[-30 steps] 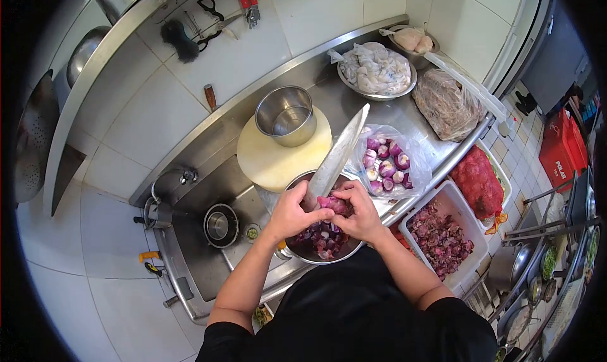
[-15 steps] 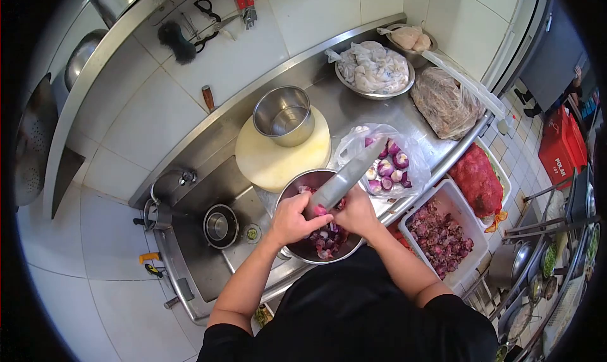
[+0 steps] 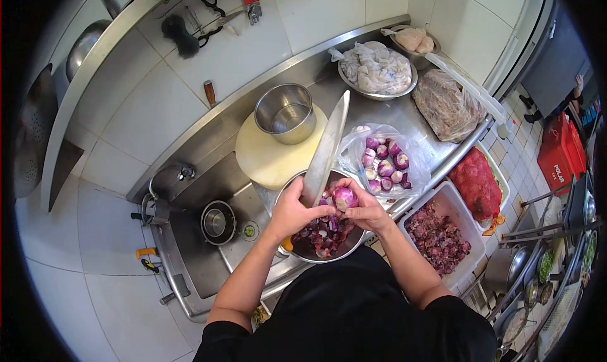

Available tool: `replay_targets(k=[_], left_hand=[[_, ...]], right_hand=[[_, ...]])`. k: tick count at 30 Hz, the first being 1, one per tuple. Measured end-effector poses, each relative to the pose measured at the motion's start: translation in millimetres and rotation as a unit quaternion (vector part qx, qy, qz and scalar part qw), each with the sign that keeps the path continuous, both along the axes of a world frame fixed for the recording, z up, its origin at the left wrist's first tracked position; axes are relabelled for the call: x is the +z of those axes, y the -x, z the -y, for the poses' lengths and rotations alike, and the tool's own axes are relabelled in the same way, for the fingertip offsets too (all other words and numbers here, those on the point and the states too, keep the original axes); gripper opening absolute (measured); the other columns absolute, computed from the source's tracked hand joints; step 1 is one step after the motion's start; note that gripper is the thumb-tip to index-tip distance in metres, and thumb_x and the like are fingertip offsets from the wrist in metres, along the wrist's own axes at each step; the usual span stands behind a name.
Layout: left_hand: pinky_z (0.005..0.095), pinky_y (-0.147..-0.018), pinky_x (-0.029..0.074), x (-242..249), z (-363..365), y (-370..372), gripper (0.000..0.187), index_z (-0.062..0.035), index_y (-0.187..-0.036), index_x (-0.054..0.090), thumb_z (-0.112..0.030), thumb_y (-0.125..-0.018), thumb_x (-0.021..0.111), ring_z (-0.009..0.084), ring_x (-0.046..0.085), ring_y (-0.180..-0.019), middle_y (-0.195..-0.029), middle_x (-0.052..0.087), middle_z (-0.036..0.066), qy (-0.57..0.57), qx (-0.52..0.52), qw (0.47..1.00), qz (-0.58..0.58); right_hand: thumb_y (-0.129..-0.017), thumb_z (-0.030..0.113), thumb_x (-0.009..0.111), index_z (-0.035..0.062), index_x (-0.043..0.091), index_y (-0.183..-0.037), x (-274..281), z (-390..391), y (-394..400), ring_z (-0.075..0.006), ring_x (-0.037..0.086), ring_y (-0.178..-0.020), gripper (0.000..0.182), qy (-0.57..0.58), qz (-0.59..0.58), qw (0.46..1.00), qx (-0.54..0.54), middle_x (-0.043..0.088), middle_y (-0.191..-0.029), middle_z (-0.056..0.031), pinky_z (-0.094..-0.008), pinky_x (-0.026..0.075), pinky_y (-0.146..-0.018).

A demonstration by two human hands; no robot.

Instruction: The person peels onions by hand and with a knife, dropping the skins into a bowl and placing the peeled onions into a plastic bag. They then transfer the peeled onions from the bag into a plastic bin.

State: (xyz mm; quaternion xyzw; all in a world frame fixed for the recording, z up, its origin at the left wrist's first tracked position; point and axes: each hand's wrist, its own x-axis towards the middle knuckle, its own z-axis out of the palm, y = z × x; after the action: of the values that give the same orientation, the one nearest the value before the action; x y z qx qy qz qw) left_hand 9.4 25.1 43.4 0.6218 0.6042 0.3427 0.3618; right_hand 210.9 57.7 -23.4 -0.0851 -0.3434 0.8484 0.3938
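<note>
– What is the left hand (image 3: 289, 211) doing?
– Its fingers are curled round the near end of a long, broad grey metal knife (image 3: 329, 147), with the blade slanting up toward the far side. The handle is hidden in the grip.
– And the right?
– The right hand (image 3: 368, 211) grips a round purple-and-white onion (image 3: 345, 198) between thumb and fingers, just right of the blade. Whether blade and onion touch, I can't tell.
– So where is that onion?
– Held above a round, shiny steel bowl (image 3: 357, 237) at the near edge of the counter. Purple and white onion pieces (image 3: 329, 232) lie inside the bowl.
– What's around it?
– To the far right, a clear plastic bag (image 3: 420, 156) with more purple-and-white onions in it. To the far left, a round cream cutting board (image 3: 259, 159) with a cylindrical steel pot (image 3: 297, 134) standing on it.
– And nearer, on the right?
– A pale rectangular plastic tub (image 3: 441, 197) holding dark purple scraps (image 3: 436, 235), beside a red sack (image 3: 477, 182).
</note>
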Motion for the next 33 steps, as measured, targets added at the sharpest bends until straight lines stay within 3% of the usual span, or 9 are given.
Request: replay_targets(k=[1,4,12,14,20,26,29,31,33], left_hand=[[0.0292,-0.078,0.047,6,0,-5,0.065,-0.0005,-0.102,0.056,-0.034,-0.059,0.09,0.0132,0.057,-0.085,-0.091,0.062,0.006,0.012,-0.012,0.998,0.058],[0.0296,-0.082,0.047,11,-3,-11,0.064,0.0002,-0.107,0.054,-0.029,-0.062,0.088,0.0151,0.058,-0.088,-0.095,0.062,0.008,0.027,-0.026,0.999,0.019],[0.0318,-0.078,0.048,13,-6,-20,0.057,0.0009,-0.104,0.053,-0.027,-0.066,0.085,0.0166,0.058,-0.084,-0.092,0.061,0.011,0.006,-0.035,0.999,0.001],[0.0378,-0.073,0.048,12,-4,-21,0.058,0.0011,-0.099,0.051,-0.039,-0.07,0.082,0.0295,0.064,-0.082,-0.09,0.064,0.019,0.039,-0.045,0.998,-0.028],[0.0392,-0.068,0.047,9,-6,-18,0.054,0.0008,-0.097,0.051,-0.039,-0.074,0.079,0.029,0.062,-0.076,-0.084,0.062,0.018,-0.052,-0.041,0.998,0.011],[0.0371,-0.071,0.048,8,-10,-6,0.048,0.0007,-0.1,0.056,-0.038,-0.078,0.075,0.0271,0.062,-0.076,-0.085,0.064,0.017,-0.08,-0.097,0.99,-0.071],[0.0343,-0.071,0.048,-2,-11,3,0.048,0.0006,-0.104,0.057,-0.037,-0.079,0.075,0.0229,0.061,-0.075,-0.083,0.063,0.015,-0.016,-0.118,0.992,0.032],[0.0332,-0.07,0.048,-9,-11,7,0.049,0.0003,-0.106,0.057,-0.037,-0.08,0.075,0.0213,0.06,-0.074,-0.082,0.062,0.014,-0.006,-0.115,0.991,0.074],[0.0321,-0.069,0.047,-18,-11,8,0.049,-0.0001,-0.107,0.058,-0.037,-0.08,0.075,0.0197,0.059,-0.072,-0.082,0.062,0.013,0.007,-0.113,0.987,0.117]], right_hand=[[-0.078,0.005,0.074,0.007,0.036,-0.129,2,1,0,-0.0157,0.055,-0.098,0.064,-0.016,0.012,1.0,0.0,0.051,-0.118,-0.0096,-0.0307,0.046,-0.083],[-0.077,0.007,0.074,0.0065,0.033,-0.13,4,4,1,-0.0114,0.049,-0.106,0.067,-0.014,0.008,1.0,0.016,0.046,-0.115,-0.0035,-0.0249,0.039,-0.093],[-0.076,0.003,0.072,0.0048,0.031,-0.131,7,3,6,-0.0133,0.042,-0.118,0.068,-0.129,0.086,0.987,-0.046,0.043,-0.124,-0.0057,-0.0284,0.034,-0.101],[-0.075,0.001,0.072,0.0039,0.03,-0.132,4,3,7,-0.0144,0.043,-0.121,0.07,-0.158,0.111,0.979,-0.063,0.042,-0.128,-0.0066,-0.0294,0.034,-0.102],[-0.079,0.003,0.067,0.0033,0.028,-0.135,15,6,8,-0.0154,0.041,-0.119,0.069,-0.185,0.144,0.969,-0.076,0.042,-0.124,-0.0076,-0.0292,0.033,-0.102],[-0.08,0.002,0.065,0.0001,0.025,-0.141,24,6,14,-0.018,0.045,-0.121,0.072,-0.24,0.308,0.912,-0.127,0.044,-0.13,-0.012,-0.0329,0.037,-0.103],[-0.086,0.007,0.063,-0.0033,0.028,-0.14,18,0,4,-0.0203,0.048,-0.121,0.065,-0.125,0.152,0.98,-0.027,0.047,-0.131,-0.0152,-0.0354,0.04,-0.102],[-0.093,0.011,0.057,-0.0062,0.032,-0.138,12,-10,-2,-0.0232,0.053,-0.119,0.055,0.172,-0.072,0.977,0.101,0.052,-0.128,-0.0181,-0.0386,0.041,-0.102],[-0.096,0.013,0.053,-0.0059,0.039,-0.135,6,-10,-1,-0.025,0.057,-0.115,0.045,0.168,-0.006,0.985,0.036,0.055,-0.126,-0.0181,-0.041,0.044,-0.1]])
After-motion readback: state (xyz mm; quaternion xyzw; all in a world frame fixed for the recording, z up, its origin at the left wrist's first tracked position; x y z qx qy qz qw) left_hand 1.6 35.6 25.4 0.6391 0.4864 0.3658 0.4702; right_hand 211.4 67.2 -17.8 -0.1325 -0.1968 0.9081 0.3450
